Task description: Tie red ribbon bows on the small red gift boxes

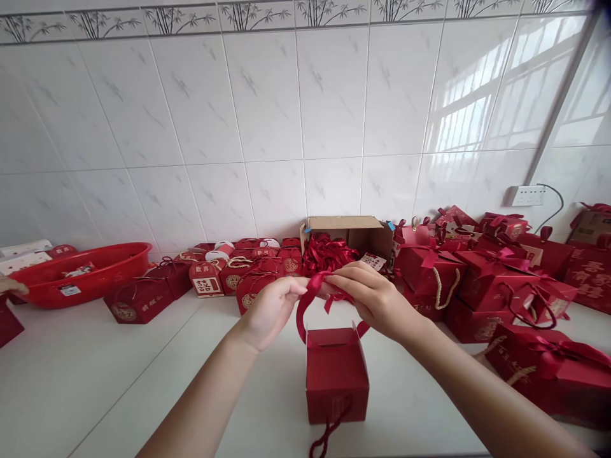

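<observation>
A small red gift box (337, 375) stands upright on the white counter in front of me, with a dark red cord hanging down its near side. A red satin ribbon (302, 315) loops up from the top of the box. Above the box, my left hand (274, 308) pinches the ribbon between thumb and fingers. My right hand (375, 296) is closed on the ribbon from the other side, close to the left fingertips. The fingers partly cover the place where the ribbon ends meet.
An open cardboard carton (346, 222) with a heap of red ribbons (329, 254) stands against the tiled wall. Finished-looking red boxes (496, 280) crowd the right side. At left are a red basin (109, 261), more boxes (143, 292) and another person's hand (12, 286).
</observation>
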Available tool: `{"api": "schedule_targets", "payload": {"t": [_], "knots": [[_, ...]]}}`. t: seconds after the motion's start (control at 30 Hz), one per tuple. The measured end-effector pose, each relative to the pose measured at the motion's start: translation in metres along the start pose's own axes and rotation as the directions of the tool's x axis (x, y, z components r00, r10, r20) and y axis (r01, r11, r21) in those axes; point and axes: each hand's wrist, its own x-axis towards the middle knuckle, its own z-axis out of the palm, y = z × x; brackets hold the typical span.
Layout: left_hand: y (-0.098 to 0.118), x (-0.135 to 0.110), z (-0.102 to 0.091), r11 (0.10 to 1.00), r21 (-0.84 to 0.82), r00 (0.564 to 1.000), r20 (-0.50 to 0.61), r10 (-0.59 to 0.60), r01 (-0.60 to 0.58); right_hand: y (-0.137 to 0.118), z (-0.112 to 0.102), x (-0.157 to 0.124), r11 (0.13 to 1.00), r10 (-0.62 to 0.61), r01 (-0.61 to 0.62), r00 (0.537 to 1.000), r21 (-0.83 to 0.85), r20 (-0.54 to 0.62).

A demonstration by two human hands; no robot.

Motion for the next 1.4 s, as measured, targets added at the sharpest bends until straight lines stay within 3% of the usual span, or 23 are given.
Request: {"api": "schedule_targets", "payload": {"t": [0.2, 0.5, 0.67, 0.77, 0.83, 0.9, 0.97, 1.03, 1.13, 1.2, 1.33, 1.4], "knots": [[-0.001, -0.002, -0.003, 0.999, -0.014, 0.998, 0.048, 0.035, -0.035, 0.001, 0.003, -0.001, 1.0, -0.019, 0.019, 0.999, -0.015, -0.045], [0.0, -0.001, -0.002, 0.998, -0.068, 1.0, 0.026, 0.016, -0.014, 0.001, 0.002, -0.003, 0.998, -0.008, 0.007, 1.0, -0.067, -0.01], [0.001, -0.002, -0.002, 0.998, -0.068, 0.996, 0.092, 0.014, -0.008, 0.004, 0.001, -0.001, 0.999, 0.025, -0.025, 1.0, -0.021, 0.005], [0.001, -0.005, -0.004, 0.995, 0.092, 0.997, 0.062, 0.041, -0.046, 0.004, 0.0, -0.002, 0.993, 0.066, -0.062, 0.997, 0.104, -0.027], [-0.001, -0.01, -0.006, 0.931, 0.358, 0.99, -0.094, 0.109, -0.068, 0.0, -0.003, -0.008, 0.968, 0.159, -0.139, 0.984, 0.209, -0.084], [-0.004, -0.02, -0.008, 0.773, 0.633, 0.934, -0.248, 0.258, -0.045, -0.006, -0.008, -0.019, 0.912, 0.322, -0.27, 0.938, 0.309, -0.131], [-0.01, -0.036, -0.012, 0.629, 0.777, 0.876, -0.306, 0.373, 0.004, -0.014, -0.014, -0.036, 0.818, 0.507, -0.417, 0.848, 0.396, -0.154], [-0.022, -0.057, -0.02, 0.613, 0.788, 0.865, -0.349, 0.36, 0.063, -0.021, -0.019, -0.059, 0.71, 0.659, -0.535, 0.734, 0.458, -0.165], [-0.049, -0.092, -0.041, 0.765, 0.614, 0.819, -0.532, 0.217, 0.196, -0.03, -0.022, -0.1, 0.557, 0.815, -0.679, 0.557, 0.478, -0.158], [-0.074, -0.114, -0.057, 0.823, 0.485, 0.792, -0.606, 0.073, 0.295, -0.035, -0.02, -0.126, 0.482, 0.87, -0.745, 0.47, 0.462, -0.149], [-0.12, -0.138, -0.074, 0.787, 0.374, 0.782, -0.588, -0.208, 0.491, -0.043, -0.007, -0.158, 0.357, 0.918, -0.822, 0.396, 0.444, -0.004], [-0.129, -0.138, -0.07, 0.764, 0.39, 0.777, -0.589, -0.222, 0.514, -0.043, -0.003, -0.16, 0.316, 0.93, -0.853, 0.365, 0.416, 0.041]]}}
